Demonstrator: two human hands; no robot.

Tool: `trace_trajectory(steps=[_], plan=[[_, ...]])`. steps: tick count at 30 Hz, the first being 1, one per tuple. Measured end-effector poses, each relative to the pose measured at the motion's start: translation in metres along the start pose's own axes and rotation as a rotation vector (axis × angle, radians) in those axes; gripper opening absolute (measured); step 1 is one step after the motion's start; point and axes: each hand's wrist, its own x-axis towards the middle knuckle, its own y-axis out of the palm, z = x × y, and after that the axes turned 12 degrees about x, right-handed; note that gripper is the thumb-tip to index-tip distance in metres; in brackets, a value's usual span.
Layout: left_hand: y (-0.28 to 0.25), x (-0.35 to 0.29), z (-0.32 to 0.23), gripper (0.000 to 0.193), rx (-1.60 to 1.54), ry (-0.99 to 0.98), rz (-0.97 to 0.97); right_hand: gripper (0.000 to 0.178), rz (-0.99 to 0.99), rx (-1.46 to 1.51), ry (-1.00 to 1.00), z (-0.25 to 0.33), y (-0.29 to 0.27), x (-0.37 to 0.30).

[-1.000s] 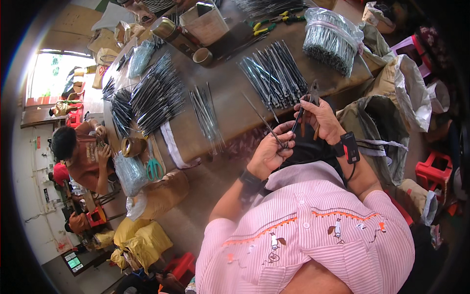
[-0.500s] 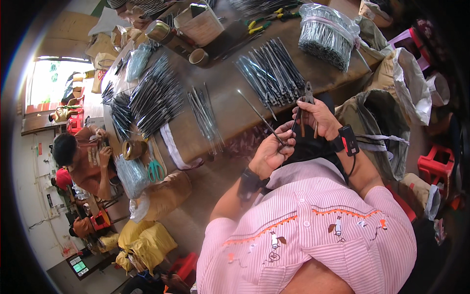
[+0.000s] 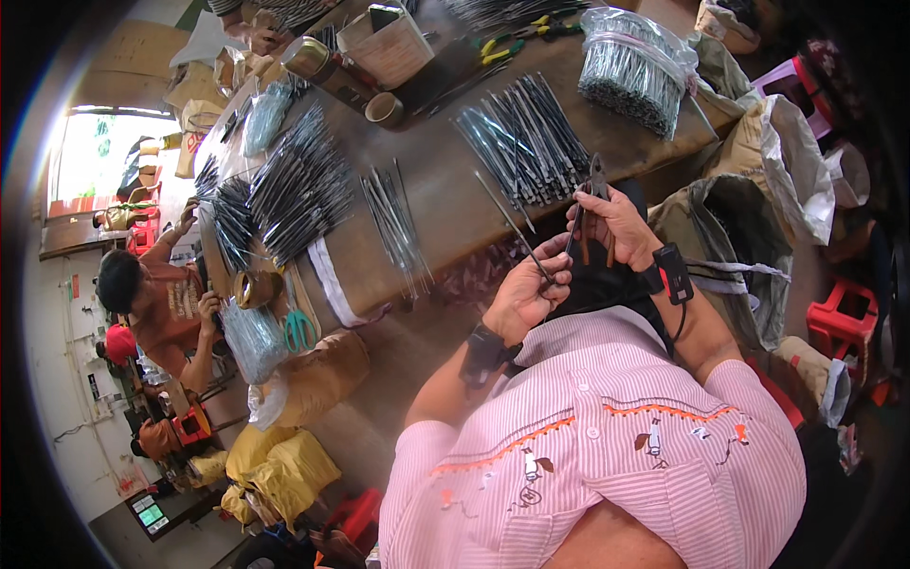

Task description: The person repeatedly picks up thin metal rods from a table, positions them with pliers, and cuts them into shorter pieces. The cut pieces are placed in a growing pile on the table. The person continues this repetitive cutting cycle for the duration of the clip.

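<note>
Over my lap, near the table edge, my left hand (image 3: 529,296) is closed on a thin dark metal rod (image 3: 507,216) that slants up and away over the table. A second dark rod (image 3: 574,228) stands between my two hands, its lower end by my left fingertips. My right hand (image 3: 621,228) is wrapped round a pair of pliers (image 3: 596,173), jaws upward and brown handles downward. The pliers' jaws are beside the second rod's upper part; whether they grip it I cannot tell. Just beyond my hands lies a wide row of similar rods (image 3: 526,137).
Smaller rod bundles (image 3: 393,223) and a big heap (image 3: 301,185) lie leftward on the brown table (image 3: 445,180). A plastic-wrapped bundle (image 3: 633,81), yellow-handled pliers (image 3: 502,54) and a cup (image 3: 384,111) are farther back. Teal scissors (image 3: 300,331) hang near a co-worker (image 3: 161,303). Sacks (image 3: 749,247) stand right.
The tip of the rod in my left hand has swung slightly right. My right hand and the pliers have barely moved. At left, the co-worker has spread both arms, one hand reaching to the table.
</note>
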Motion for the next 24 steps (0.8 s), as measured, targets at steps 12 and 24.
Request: trace_trajectory(steps=[12, 24], plan=[[0.017, -0.010, 0.002, 0.028, 0.420, 0.199, -0.006, 0.017, 0.011, 0.094, -0.106, 0.010, -0.002, -0.019], [0.039, -0.021, -0.004, 0.015, 1.098, 0.820, -0.323, 0.032, 0.224, 0.407, 0.219, 0.023, -0.016, -0.066]])
